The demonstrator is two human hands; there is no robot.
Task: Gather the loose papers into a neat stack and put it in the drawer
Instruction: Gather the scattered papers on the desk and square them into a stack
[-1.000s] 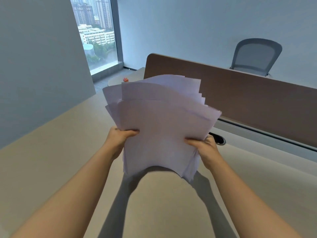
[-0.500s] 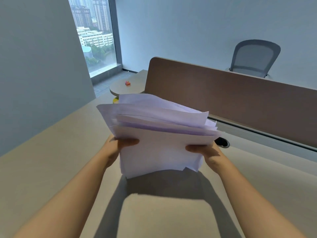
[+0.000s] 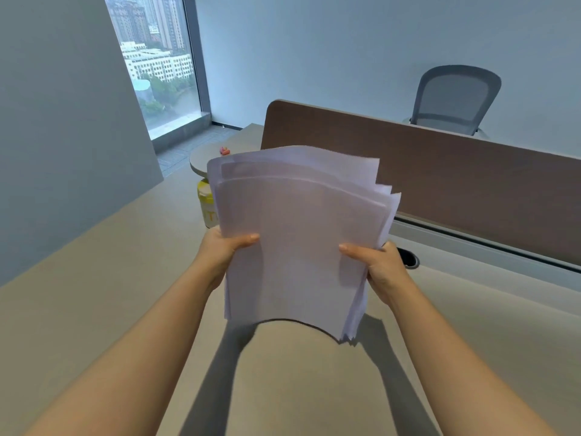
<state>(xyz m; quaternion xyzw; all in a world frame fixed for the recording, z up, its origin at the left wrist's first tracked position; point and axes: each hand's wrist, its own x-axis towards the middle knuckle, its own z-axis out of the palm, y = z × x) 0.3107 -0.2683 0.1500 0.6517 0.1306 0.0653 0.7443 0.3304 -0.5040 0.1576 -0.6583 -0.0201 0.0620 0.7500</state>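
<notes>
A bundle of white papers (image 3: 298,234) stands almost upright above the beige desk (image 3: 94,294), its sheets uneven at the top and right edges. My left hand (image 3: 223,250) grips the bundle's left side, thumb on the front sheet. My right hand (image 3: 377,265) grips the right side the same way. The bottom edge hangs just above the desk and curves. No drawer is in view.
A brown divider panel (image 3: 456,171) runs along the desk's far side, with a round cable hole (image 3: 408,258) near my right hand. A yellow-and-white container (image 3: 206,202) stands behind the papers at left. A grey mesh chair (image 3: 456,99) is beyond the divider.
The papers were tipped flat half a second ago and are now raised upright again. Their edges look more even than one second ago.
</notes>
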